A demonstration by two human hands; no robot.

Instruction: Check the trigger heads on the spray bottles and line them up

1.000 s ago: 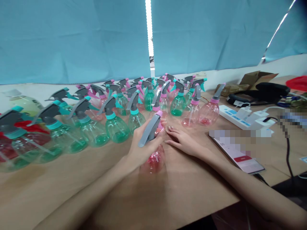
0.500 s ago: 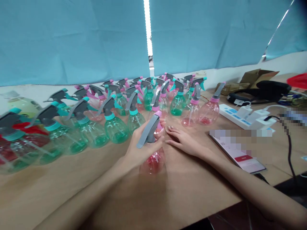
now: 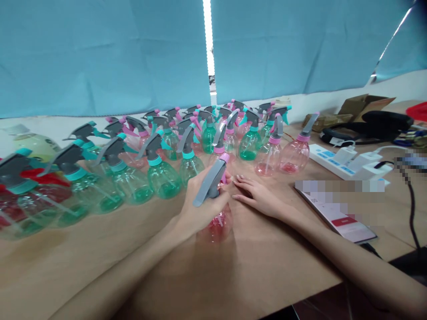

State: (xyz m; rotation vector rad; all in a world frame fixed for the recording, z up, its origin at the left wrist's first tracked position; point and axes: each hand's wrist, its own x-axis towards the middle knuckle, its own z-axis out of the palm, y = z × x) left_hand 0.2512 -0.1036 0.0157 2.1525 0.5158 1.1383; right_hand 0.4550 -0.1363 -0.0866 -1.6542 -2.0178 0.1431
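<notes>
My left hand [image 3: 196,213] is wrapped around the neck of a pink spray bottle [image 3: 217,227], just under its grey sprayer head with a pink nozzle. The bottle stands on the table, with a little red-tinted liquid or colour at its bottom; the trigger is mostly hidden by my fingers. Flat on the table just right of it lies my right hand [image 3: 262,198], fingers stretched out and holding nothing. Behind my hands stands another pink spray bottle [image 3: 218,153], partly covered by the held one. A green spray bottle [image 3: 164,178] is left of my left hand.
Rows of green and pink spray bottles [image 3: 250,142] fill the left and back of the table [image 3: 273,271]. On the right are a phone [image 3: 336,213], a white power strip [image 3: 330,162] with plugs, black headgear [image 3: 367,126] and a cardboard box [image 3: 363,106]. A blue curtain [image 3: 133,58] hangs behind.
The view has shifted slightly, so everything sits a little further right. My left hand keeps its hold on the pink spray bottle, and my right hand stays flat on the table.
</notes>
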